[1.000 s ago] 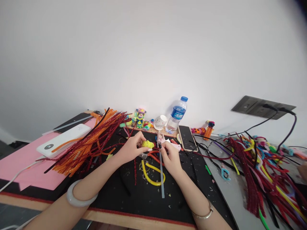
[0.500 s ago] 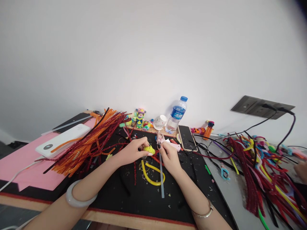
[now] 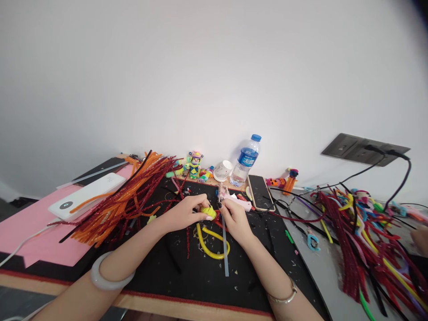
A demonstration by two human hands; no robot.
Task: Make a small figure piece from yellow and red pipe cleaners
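Observation:
My left hand point(image 3: 192, 209) is closed, its thumb and fingers pinching a small yellow coiled fuzzy piece point(image 3: 209, 212). Close by on the right, my right hand point(image 3: 236, 217) has its fingers drawn together, and what lies between them is hidden. Its fingertips are near the yellow piece and a bit of red tinsel. Behind that hand lies a pink glue gun point(image 3: 242, 203). A translucent glue stick point(image 3: 225, 254) runs toward me from beneath the fingers. Below both hands, a yellow fuzzy stem point(image 3: 214, 255) forms a loop on the black mat point(image 3: 200, 281).
Orange and red pipe cleaners point(image 3: 117, 205) are heaped at left beside a white power bank point(image 3: 87, 196). A water bottle point(image 3: 246, 160), paper cup point(image 3: 223, 170), phone point(image 3: 261, 192) and figurine point(image 3: 194, 163) line the wall. More pipe cleaners point(image 3: 351, 249) lie right, near another person's hand point(image 3: 420, 240).
The fingers of my right hand have shifted slightly left, toward the yellow piece. My left fingers have turned the yellow piece a little. The rest looks the same.

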